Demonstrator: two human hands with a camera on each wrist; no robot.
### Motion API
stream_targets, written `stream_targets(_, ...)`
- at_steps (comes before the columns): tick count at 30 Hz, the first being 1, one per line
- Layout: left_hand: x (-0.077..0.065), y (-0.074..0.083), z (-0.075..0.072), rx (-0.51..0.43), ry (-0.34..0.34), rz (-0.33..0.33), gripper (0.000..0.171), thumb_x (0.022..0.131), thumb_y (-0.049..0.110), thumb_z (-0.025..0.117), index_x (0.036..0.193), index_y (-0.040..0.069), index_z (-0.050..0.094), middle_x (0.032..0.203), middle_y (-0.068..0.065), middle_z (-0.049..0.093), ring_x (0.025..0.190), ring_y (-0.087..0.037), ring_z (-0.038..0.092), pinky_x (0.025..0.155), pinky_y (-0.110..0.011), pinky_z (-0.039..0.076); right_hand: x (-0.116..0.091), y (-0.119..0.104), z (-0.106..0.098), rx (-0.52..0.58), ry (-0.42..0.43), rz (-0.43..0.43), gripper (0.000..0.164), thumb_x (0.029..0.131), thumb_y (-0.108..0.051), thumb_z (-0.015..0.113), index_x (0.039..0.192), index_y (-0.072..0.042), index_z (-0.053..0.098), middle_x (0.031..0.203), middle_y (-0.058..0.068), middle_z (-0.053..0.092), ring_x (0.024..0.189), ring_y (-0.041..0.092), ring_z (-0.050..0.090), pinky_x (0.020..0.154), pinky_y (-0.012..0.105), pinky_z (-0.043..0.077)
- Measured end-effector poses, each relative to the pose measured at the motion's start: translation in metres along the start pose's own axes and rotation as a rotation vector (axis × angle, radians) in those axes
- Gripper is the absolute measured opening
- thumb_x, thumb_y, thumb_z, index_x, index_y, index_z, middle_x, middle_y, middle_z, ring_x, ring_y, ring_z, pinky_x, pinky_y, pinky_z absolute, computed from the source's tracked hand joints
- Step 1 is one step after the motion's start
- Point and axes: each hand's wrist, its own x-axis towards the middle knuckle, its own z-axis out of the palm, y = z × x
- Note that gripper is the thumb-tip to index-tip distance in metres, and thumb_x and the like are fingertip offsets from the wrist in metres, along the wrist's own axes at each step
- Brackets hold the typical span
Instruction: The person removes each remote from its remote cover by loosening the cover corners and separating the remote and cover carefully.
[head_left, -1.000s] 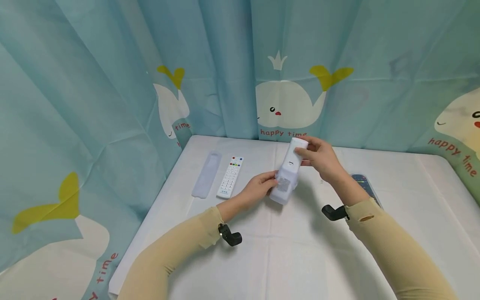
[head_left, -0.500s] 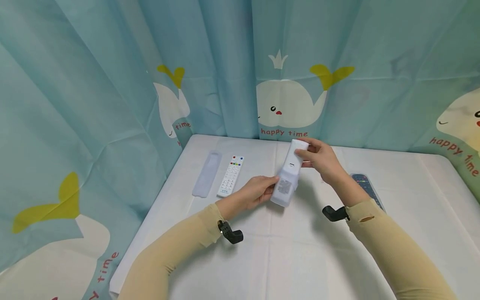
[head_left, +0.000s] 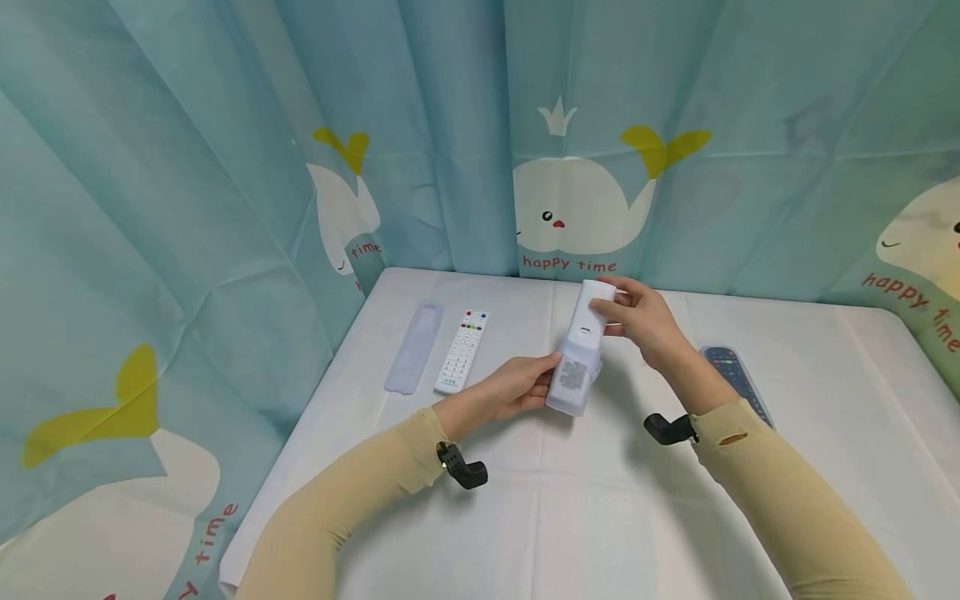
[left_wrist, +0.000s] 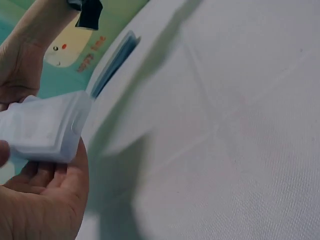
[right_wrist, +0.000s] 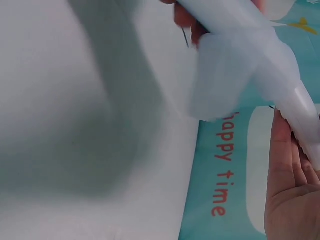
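Note:
A white remote control (head_left: 591,317), its back facing up, stands tilted above the table. Its lower part is inside a translucent silicone sleeve (head_left: 573,379), through which a printed label shows. My left hand (head_left: 510,388) grips the sleeved lower end, thumb on the near side and fingers beneath, as the left wrist view shows around the sleeve (left_wrist: 40,127). At the bare upper end, my right hand (head_left: 643,321) holds the remote between thumb and fingers. A loose flap of the sleeve (right_wrist: 220,77) hangs out in the right wrist view. The remote's button side is hidden.
Left on the white table (head_left: 465,533) lie a flat translucent sleeve (head_left: 415,350) and a white remote with buttons (head_left: 461,354). A dark remote (head_left: 735,379) lies to the right, partly behind the right forearm. A blue whale-print curtain (head_left: 450,150) borders the table.
My left thumb has moved from the sleeve's face to its left edge. The remote and sleeve have shifted slightly right at the lower end. My right hand keeps its grip.

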Motion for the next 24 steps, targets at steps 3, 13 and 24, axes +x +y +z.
stream_targets(3, -0.001, 0.001, 0.002, 0.018, -0.048, 0.02, 0.048, 0.107, 0.029, 0.056, 0.141, -0.004, 0.054, 0.124, -0.015, 0.067, 0.116, -0.027, 0.065, 0.098, -0.04, 0.054, 0.0, 0.003, 0.003, 0.018, -0.007, 0.011, 0.058, 0.101, -0.023, 0.068, 0.151, -0.004, 0.045, 0.121, 0.006, 0.062, 0.096, 0.013, 0.066, 0.079, 0.027, 0.059)
stream_targets(13, -0.001, -0.002, 0.008, 0.096, -0.091, 0.049, 0.043, 0.105, 0.018, 0.061, 0.141, -0.004, 0.053, 0.122, -0.014, 0.068, 0.113, -0.027, 0.066, 0.096, -0.042, 0.055, -0.002, 0.007, 0.008, 0.025, -0.123, 0.052, 0.066, 0.104, -0.017, 0.061, 0.161, -0.008, 0.029, 0.141, 0.024, 0.05, 0.096, 0.014, 0.064, 0.08, 0.026, 0.057)
stream_targets(24, -0.001, -0.002, 0.01, 0.204, -0.086, 0.089, 0.046, 0.104, 0.023, 0.064, 0.141, -0.003, 0.054, 0.115, -0.01, 0.07, 0.105, -0.022, 0.069, 0.087, -0.035, 0.058, 0.004, 0.015, 0.005, -0.014, -0.11, 0.065, 0.062, 0.107, -0.019, 0.057, 0.16, -0.004, 0.029, 0.14, 0.024, 0.049, 0.099, 0.015, 0.062, 0.081, 0.025, 0.056)
